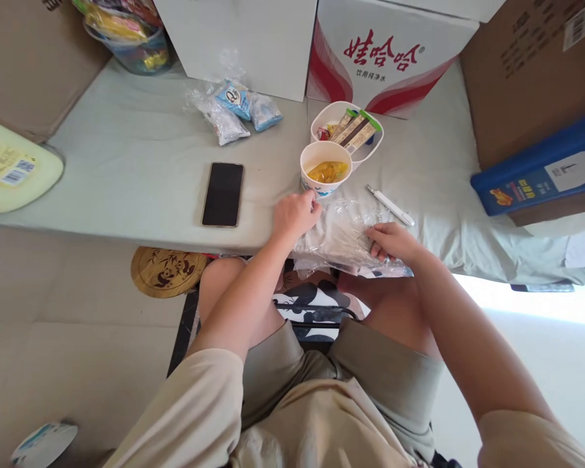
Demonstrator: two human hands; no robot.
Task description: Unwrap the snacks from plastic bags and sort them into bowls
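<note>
A clear crinkled plastic bag point(344, 224) lies spread at the table's front edge, its lower part hanging over. My left hand point(295, 214) is closed at the bag's upper left side, its fingers curled just in front of a paper cup point(320, 188). On the bag's right side my right hand point(392, 242) pinches the plastic between thumb and fingers. Yellow wrapped pieces point(327, 171) sit inside the cup. Right behind it stands a white tub point(374, 148) with stick packets point(353, 133) in it. A white pen-like cutter point(391, 205) rests beyond my right hand.
A black phone point(223, 195) lies left of my hands. Farther back are small blue-and-clear packets point(234, 107) and a tub of snacks point(141, 52). Cartons point(375, 58) line the back. A blue box point(541, 166) stands right, a pale yellow bottle point(17, 166) left.
</note>
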